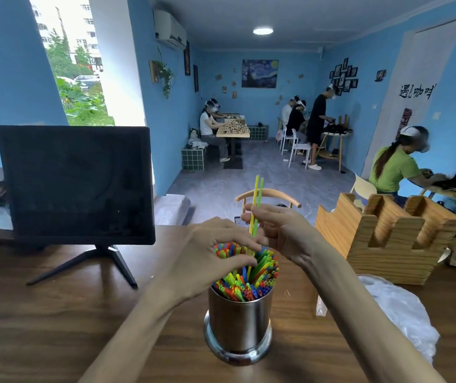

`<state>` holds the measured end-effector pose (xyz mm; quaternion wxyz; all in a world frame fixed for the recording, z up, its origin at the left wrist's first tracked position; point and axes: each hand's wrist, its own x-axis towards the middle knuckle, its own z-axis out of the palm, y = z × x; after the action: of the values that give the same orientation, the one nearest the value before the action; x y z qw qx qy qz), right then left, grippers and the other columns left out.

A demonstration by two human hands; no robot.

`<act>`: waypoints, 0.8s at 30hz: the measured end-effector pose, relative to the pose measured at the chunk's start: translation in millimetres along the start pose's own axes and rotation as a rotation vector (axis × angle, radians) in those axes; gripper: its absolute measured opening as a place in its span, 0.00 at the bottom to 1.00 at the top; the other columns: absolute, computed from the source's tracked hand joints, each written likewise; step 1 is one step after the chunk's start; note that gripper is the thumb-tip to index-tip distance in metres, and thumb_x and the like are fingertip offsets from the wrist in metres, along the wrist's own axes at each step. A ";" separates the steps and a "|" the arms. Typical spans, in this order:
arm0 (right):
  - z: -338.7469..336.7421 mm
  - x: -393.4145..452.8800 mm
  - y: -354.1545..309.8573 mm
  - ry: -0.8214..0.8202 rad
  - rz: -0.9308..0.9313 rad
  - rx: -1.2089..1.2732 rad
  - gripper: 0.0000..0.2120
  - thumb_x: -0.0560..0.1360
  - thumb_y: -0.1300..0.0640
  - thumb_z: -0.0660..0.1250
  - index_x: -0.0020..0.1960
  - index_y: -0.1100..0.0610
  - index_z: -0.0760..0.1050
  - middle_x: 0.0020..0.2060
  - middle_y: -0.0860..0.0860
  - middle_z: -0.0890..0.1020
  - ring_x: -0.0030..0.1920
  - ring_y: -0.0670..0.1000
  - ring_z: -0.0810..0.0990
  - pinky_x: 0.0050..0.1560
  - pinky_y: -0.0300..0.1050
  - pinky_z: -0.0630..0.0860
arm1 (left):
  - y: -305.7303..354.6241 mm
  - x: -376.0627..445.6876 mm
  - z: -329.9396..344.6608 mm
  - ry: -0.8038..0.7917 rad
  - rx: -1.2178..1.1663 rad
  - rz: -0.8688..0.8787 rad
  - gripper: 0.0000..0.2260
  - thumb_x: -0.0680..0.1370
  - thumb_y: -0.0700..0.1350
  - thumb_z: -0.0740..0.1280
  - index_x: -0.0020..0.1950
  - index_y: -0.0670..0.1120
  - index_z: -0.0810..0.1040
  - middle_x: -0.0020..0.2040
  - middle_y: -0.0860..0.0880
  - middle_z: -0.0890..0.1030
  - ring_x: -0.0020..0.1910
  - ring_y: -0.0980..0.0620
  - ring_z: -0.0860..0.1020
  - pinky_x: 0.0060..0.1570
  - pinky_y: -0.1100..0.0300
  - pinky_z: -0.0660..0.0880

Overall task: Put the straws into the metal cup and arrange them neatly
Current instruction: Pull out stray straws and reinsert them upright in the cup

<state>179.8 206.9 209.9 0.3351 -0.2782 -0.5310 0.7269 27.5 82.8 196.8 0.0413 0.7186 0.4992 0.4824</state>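
A shiny metal cup (238, 324) stands on the wooden table, near the front middle. It is packed with several coloured straws (251, 280) that lean and fan out above its rim. My left hand (210, 261) rests over the straw tops on the cup's left side, fingers spread and thumb curved across them. My right hand (279, 233) is just behind and above the cup and pinches a yellow straw and a green straw (257, 200). These two stand nearly upright, with their lower ends down among the other straws.
A dark monitor on a stand (76, 183) sits at the left of the table (55, 327). A wooden slotted holder (387, 239) stands at the right, with crumpled clear plastic (403, 310) in front of it. A chair back (268, 195) is behind the table. Several people work farther off.
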 end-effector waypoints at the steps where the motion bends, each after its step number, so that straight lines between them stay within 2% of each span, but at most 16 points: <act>1: -1.5 0.8 -1.9 -0.008 -0.048 -0.062 0.08 0.79 0.60 0.69 0.56 0.60 0.81 0.45 0.54 0.87 0.29 0.47 0.80 0.31 0.39 0.79 | -5.3 -1.0 1.1 -0.009 0.015 -0.017 0.12 0.69 0.43 0.82 0.49 0.54 0.88 0.51 0.58 0.83 0.56 0.56 0.81 0.58 0.60 0.76; 3: -3.4 0.8 -3.4 -0.012 -0.163 -0.187 0.06 0.79 0.60 0.69 0.54 0.58 0.82 0.46 0.54 0.85 0.33 0.50 0.82 0.35 0.42 0.81 | -15.7 -1.7 3.1 -0.037 0.066 -0.031 0.16 0.69 0.44 0.82 0.53 0.57 0.86 0.54 0.58 0.79 0.59 0.56 0.79 0.59 0.62 0.74; 6: -3.2 -1.7 1.1 0.084 -0.394 -0.417 0.04 0.79 0.62 0.70 0.54 0.58 0.82 0.48 0.59 0.83 0.39 0.51 0.85 0.41 0.44 0.83 | -26.8 -4.1 2.7 -0.108 0.086 -0.103 0.20 0.70 0.47 0.81 0.58 0.61 0.82 0.55 0.60 0.77 0.58 0.55 0.78 0.58 0.59 0.76; 9: -3.0 -2.6 13.6 0.141 -0.546 -0.696 0.06 0.79 0.61 0.71 0.55 0.55 0.80 0.47 0.53 0.83 0.40 0.46 0.85 0.40 0.42 0.82 | -30.9 -4.1 2.2 -0.047 -0.020 -0.206 0.20 0.70 0.48 0.81 0.59 0.62 0.81 0.53 0.59 0.80 0.55 0.57 0.79 0.54 0.62 0.76; 11: -5.0 -1.5 26.5 0.127 -0.542 -0.899 0.08 0.78 0.57 0.72 0.56 0.50 0.79 0.44 0.47 0.83 0.41 0.45 0.84 0.43 0.44 0.83 | -28.1 0.3 4.3 0.067 -0.147 -0.273 0.21 0.73 0.46 0.79 0.62 0.62 0.79 0.53 0.58 0.81 0.52 0.58 0.80 0.51 0.65 0.76; 14: -7.4 0.3 43.2 0.079 -0.514 -1.086 0.07 0.76 0.52 0.75 0.52 0.51 0.81 0.41 0.43 0.83 0.43 0.42 0.83 0.46 0.43 0.79 | -21.9 10.0 7.5 0.160 -0.259 -0.319 0.23 0.76 0.44 0.76 0.67 0.62 0.75 0.55 0.57 0.82 0.52 0.59 0.82 0.50 0.67 0.79; 16: -7.6 0.3 48.8 0.034 -0.507 -1.158 0.07 0.75 0.50 0.75 0.50 0.51 0.81 0.40 0.41 0.82 0.45 0.43 0.81 0.47 0.43 0.75 | -19.1 13.3 9.3 0.171 -0.204 -0.301 0.20 0.76 0.43 0.76 0.62 0.63 0.79 0.51 0.59 0.84 0.47 0.59 0.83 0.46 0.68 0.78; 19: -9.3 -0.9 52.6 0.006 -0.472 -1.273 0.08 0.75 0.47 0.74 0.47 0.52 0.81 0.42 0.41 0.82 0.51 0.47 0.76 0.55 0.50 0.69 | -19.8 13.0 12.4 0.179 -0.107 -0.277 0.16 0.75 0.41 0.76 0.53 0.63 0.83 0.44 0.61 0.85 0.40 0.59 0.83 0.42 0.68 0.78; 22: -12.1 -3.6 52.3 0.015 -0.460 -1.322 0.08 0.77 0.44 0.70 0.48 0.48 0.81 0.45 0.41 0.82 0.55 0.46 0.73 0.60 0.53 0.65 | -28.3 9.6 13.1 0.151 -0.064 -0.266 0.12 0.74 0.41 0.77 0.51 0.58 0.85 0.43 0.60 0.84 0.40 0.58 0.82 0.42 0.67 0.78; 24: -14.9 -4.7 51.2 0.014 -0.456 -1.224 0.08 0.78 0.43 0.70 0.51 0.46 0.82 0.45 0.38 0.82 0.54 0.42 0.75 0.62 0.55 0.66 | -38.0 4.7 14.8 0.085 -0.015 -0.266 0.09 0.73 0.42 0.78 0.48 0.56 0.86 0.41 0.60 0.84 0.41 0.59 0.82 0.43 0.67 0.77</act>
<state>184.2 201.1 156.9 0.2655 -0.3038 -0.8925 0.2018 12.8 111.6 171.4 0.0890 0.6249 0.5876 0.5063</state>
